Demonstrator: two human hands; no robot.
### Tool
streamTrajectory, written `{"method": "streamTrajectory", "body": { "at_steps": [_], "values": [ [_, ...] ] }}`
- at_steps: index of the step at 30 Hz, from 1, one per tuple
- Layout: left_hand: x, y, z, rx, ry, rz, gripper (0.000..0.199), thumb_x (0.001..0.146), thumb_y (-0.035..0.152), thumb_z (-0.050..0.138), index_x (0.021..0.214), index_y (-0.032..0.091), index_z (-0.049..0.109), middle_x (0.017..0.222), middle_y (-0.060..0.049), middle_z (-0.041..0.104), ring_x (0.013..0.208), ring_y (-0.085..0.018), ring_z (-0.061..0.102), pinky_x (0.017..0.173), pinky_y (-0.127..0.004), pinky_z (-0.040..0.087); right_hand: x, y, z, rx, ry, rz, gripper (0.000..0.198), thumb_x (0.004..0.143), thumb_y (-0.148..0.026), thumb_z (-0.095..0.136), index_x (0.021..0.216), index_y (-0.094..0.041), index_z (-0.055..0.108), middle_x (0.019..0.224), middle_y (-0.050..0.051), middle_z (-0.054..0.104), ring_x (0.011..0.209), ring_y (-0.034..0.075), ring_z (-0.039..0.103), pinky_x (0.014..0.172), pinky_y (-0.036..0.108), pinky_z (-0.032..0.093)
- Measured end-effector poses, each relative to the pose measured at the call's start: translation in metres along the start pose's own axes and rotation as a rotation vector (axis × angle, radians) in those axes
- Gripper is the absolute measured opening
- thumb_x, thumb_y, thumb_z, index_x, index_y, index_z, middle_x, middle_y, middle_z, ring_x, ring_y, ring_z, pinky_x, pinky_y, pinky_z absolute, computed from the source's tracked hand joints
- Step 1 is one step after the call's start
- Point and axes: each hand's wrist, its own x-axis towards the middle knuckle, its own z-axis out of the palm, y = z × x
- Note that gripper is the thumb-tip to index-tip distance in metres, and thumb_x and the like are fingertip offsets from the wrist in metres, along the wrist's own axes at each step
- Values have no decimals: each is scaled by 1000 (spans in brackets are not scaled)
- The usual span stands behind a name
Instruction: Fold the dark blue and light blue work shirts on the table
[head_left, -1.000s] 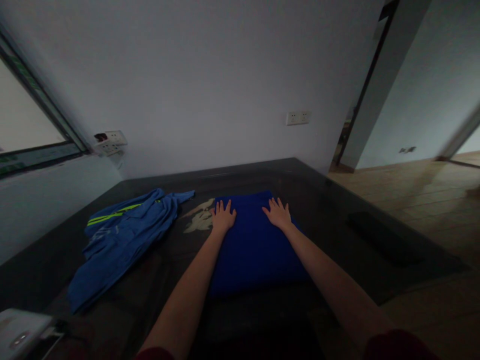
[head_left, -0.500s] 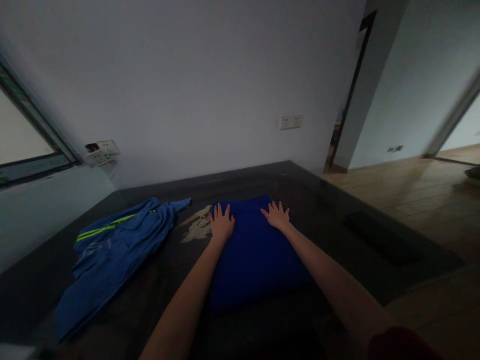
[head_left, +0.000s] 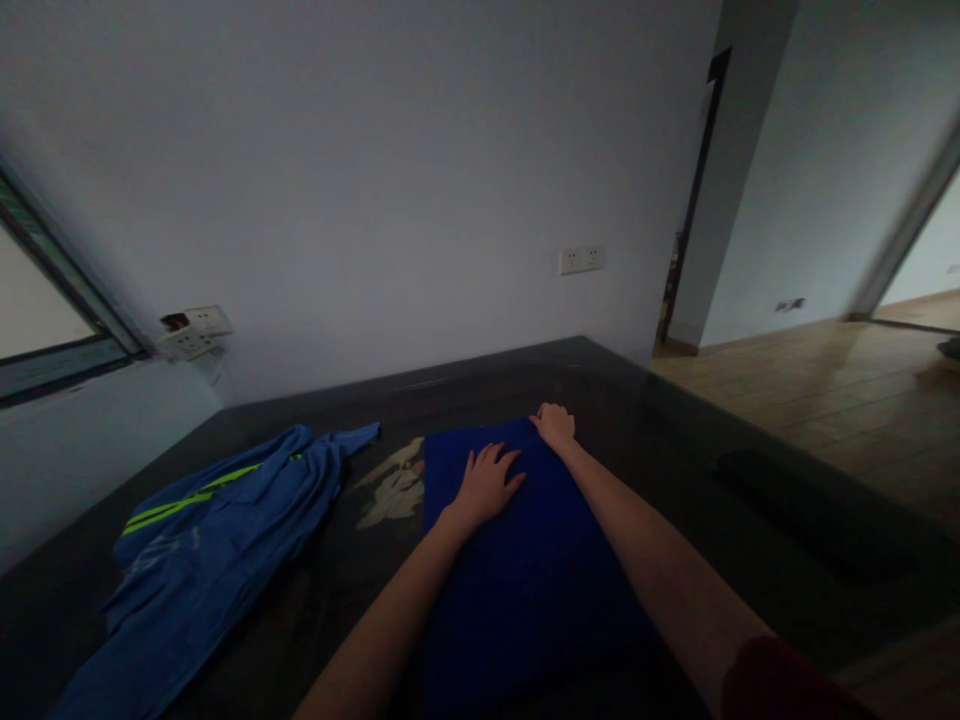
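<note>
A bright blue cloth (head_left: 517, 580), folded flat into a long rectangle, lies on the dark tabletop (head_left: 622, 400) in front of me. My left hand (head_left: 486, 487) rests on its upper part, palm down with the fingers spread. At the cloth's far right corner, my right hand (head_left: 555, 425) has its fingers curled and pinched on the edge. Left of the blue cloth is a patch of camouflage-patterned fabric (head_left: 397, 490), partly dark against the table.
A crumpled blue garment (head_left: 240, 520) with yellow-green stripes lies on the left. Toward the right edge is a dark flat object (head_left: 810, 510). A wall with a double socket (head_left: 581, 260) stands behind the table; a window frame (head_left: 67, 260) is at left.
My left hand has slid right and nearer onto the middle of the cloth. My right hand has shifted to the far right corner, its spread fingers now curled on it.
</note>
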Motion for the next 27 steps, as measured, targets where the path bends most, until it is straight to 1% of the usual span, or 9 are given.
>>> {"method": "streamTrajectory", "body": {
  "at_steps": [3,7,12,14,17,20,22,25,27],
  "values": [
    [1,0,6,22,-44,44,54,92,54,35,141,32,36,151,-8,31,140,-30,23,111,-57,19,4,0,4,-25,16,-22,32,96,-36,38,111,-16,58,113,15,64,109,23,57,86,35,42],
    [0,-3,17,9,-57,29,55,93,57,26,143,36,31,154,-4,27,142,-29,18,112,-58,15,10,4,6,-67,10,-42,38,99,-39,25,119,-18,51,103,14,68,97,24,65,79,33,45],
    [-3,-3,23,8,-29,-22,55,91,61,23,143,42,27,154,-1,26,142,-31,16,108,-68,8,15,10,11,-125,-24,-68,38,97,-43,31,111,-18,56,103,15,69,99,28,65,79,35,45],
    [-1,-6,22,5,-25,-52,58,90,63,23,144,41,25,154,-1,26,142,-31,16,108,-68,7,15,11,13,-137,-34,-70,38,97,-43,31,111,-17,56,103,16,69,99,29,65,80,36,45],
    [4,-17,19,21,-9,-105,59,91,61,23,145,36,26,153,-1,28,142,-28,19,112,-62,8,15,10,16,-149,-19,-63,40,97,-43,31,116,-15,53,104,19,68,99,30,64,80,38,44],
    [9,-38,16,75,39,-153,55,94,54,25,144,33,31,151,-1,32,142,-25,19,115,-54,9,14,9,16,-153,2,-44,43,97,-45,33,122,-14,49,103,19,68,96,30,65,79,38,44],
    [10,-53,16,104,75,-179,53,95,50,28,144,32,31,151,-1,33,142,-24,19,116,-48,11,14,10,15,-161,4,-42,44,96,-45,33,122,-13,48,100,19,68,94,29,65,79,38,44],
    [11,-72,18,112,74,-234,55,95,49,28,146,30,27,152,-3,31,142,-23,20,116,-41,14,13,11,15,-181,32,-76,43,97,-44,32,118,-13,51,101,18,67,96,29,63,80,38,42],
    [11,-78,21,104,58,-275,58,94,53,28,147,28,26,153,-4,27,142,-24,18,116,-40,15,13,13,16,-183,60,-94,43,97,-44,30,115,-12,53,107,19,65,101,29,59,83,39,40]
  ]
}}
